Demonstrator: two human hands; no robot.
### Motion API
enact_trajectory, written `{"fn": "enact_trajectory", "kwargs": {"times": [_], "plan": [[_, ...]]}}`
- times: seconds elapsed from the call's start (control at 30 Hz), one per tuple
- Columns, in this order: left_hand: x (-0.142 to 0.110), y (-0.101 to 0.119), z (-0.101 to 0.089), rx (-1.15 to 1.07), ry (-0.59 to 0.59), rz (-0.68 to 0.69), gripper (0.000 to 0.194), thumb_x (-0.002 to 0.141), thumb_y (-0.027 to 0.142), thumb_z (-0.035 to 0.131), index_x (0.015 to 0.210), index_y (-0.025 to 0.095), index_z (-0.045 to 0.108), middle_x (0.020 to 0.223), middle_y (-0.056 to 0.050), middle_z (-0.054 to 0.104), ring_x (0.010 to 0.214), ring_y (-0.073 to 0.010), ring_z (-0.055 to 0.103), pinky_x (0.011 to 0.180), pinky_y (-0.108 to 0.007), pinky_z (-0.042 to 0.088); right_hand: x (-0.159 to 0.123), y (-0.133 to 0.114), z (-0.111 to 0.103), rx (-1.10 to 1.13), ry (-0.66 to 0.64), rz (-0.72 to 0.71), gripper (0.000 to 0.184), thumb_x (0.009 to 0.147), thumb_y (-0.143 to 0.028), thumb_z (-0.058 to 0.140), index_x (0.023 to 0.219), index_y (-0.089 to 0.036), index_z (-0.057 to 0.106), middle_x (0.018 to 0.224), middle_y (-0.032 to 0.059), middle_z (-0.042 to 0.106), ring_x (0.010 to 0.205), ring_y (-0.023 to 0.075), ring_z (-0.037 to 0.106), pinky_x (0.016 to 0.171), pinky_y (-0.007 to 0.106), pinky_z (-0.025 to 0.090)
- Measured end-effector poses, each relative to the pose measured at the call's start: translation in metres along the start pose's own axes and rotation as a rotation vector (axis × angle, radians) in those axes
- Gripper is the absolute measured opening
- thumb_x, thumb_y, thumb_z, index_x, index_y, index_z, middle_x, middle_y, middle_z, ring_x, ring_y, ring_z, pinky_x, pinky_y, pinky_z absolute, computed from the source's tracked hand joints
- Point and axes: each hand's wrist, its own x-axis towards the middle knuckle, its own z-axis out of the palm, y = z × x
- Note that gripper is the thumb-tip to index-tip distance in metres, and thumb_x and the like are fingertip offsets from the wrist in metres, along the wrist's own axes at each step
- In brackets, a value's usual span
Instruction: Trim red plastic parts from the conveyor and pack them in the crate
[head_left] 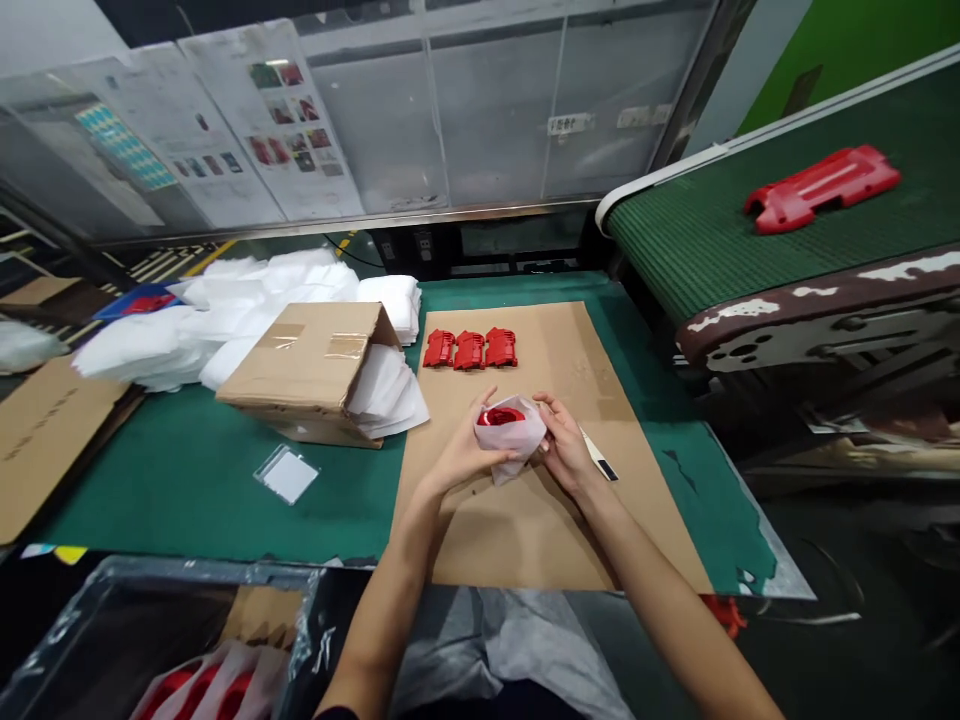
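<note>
Hands (pixel 466 452) hold bag (pixel 517 438), red part (pixel 501 415) inside.

From here, the white bag (pixel 521 438) hides most of the red part (pixel 501 415) inside. The frame's lower left cuts off the bin (pixel 210 571). Upper left, the paper (pixel 270 125) is too blurry to read.

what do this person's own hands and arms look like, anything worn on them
The left hand and right hand are ungloved. Both forearms are bare, with no watch or bracelet visible. A dark sleeve edge shows on the left arm at the picture's bottom.
</note>
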Motion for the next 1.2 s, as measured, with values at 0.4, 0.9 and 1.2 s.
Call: {"fn": "enact_trajectory", "kwargs": {"times": [0.4, 0.9, 1.2], "plan": [[-0.132, 0.033, 0.0, 0.389, 0.091, 0.054, 0.085, 0.055, 0.015, 0.084, 0.134, 0.021, 0.055, 0.123, -0.012, 0.068, 0.112, -0.0298, 0.066, 0.099, -0.041, 0.053, -0.041, 0.004, 0.0, -0.165, -0.527, 0.237, 0.051, 0.073, -0.066, 0.068, 0.107, -0.031, 0.057, 0.056, -0.0063, 0.053, 0.036, 0.0107, 0.042, 0.037, 0.024, 0.034], [-0.38, -0.031, -0.117, 0.733, 0.926, -0.62, 0.054, 0.074, 0.026, 0.07, 0.126, 0.02, 0.053, 0.127, -0.011, 0.063, 0.119, -0.0274, 0.061, 0.105, -0.046, 0.047, -0.024, 0.053, 0.005, -0.599, -0.055, 0.362, 0.032, 0.056, -0.061, 0.075, 0.076, -0.037, 0.067, 0.07, 0.005, 0.043, 0.061, 0.0193, 0.043, 0.065, 0.05, 0.034], [-0.416, -0.149, -0.085, 0.68, 0.659, -0.789, 0.047, 0.072, 0.014, 0.066, 0.117, 0.022, 0.057, 0.126, -0.011, 0.063, 0.121, -0.0285, 0.059, 0.101, -0.046, 0.05, -0.027, 0.055, 0.027, -0.597, 0.053, 0.309, 0.012, 0.072, -0.053, 0.061, 0.068, -0.043, 0.063, 0.072, -0.0023, 0.021, 0.06, 0.0177, 0.026, 0.073, 0.06, 0.019]]}}
